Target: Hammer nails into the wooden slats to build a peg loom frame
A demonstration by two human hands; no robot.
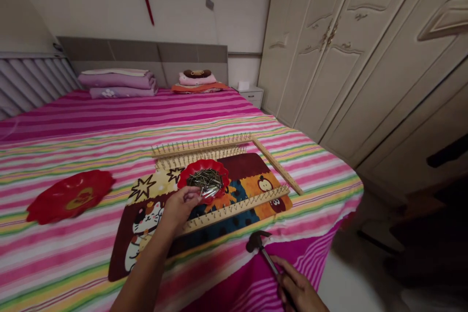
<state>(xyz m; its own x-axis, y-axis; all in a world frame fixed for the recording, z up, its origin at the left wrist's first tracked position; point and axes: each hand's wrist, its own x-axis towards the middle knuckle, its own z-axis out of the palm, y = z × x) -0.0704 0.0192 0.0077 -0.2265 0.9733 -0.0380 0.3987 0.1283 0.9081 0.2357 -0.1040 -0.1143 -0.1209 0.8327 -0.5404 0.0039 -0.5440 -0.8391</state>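
My left hand point(181, 207) is at the near left rim of a red scalloped dish point(182, 185), its fingers drawn together beside the loose nails point(207, 183) heaped inside. Whatever is between those fingertips is too small to make out. In my right hand point(298, 285) is a hammer point(268, 258), gripped by its handle, with its head over the bed's near edge. Around the dish lies a wooden frame point(276, 165) with upright nails along its long sides. One nail-studded strip point(237, 208) runs just right of my left hand.
Under the frame is a cartoon-patterned mat point(146, 253) on the striped bedspread point(66, 263). A second red dish point(54, 200) lies at the left. Folded bedding point(120, 83) is stacked near the headboard point(142, 53). A wardrobe point(318, 24) stands along the right.
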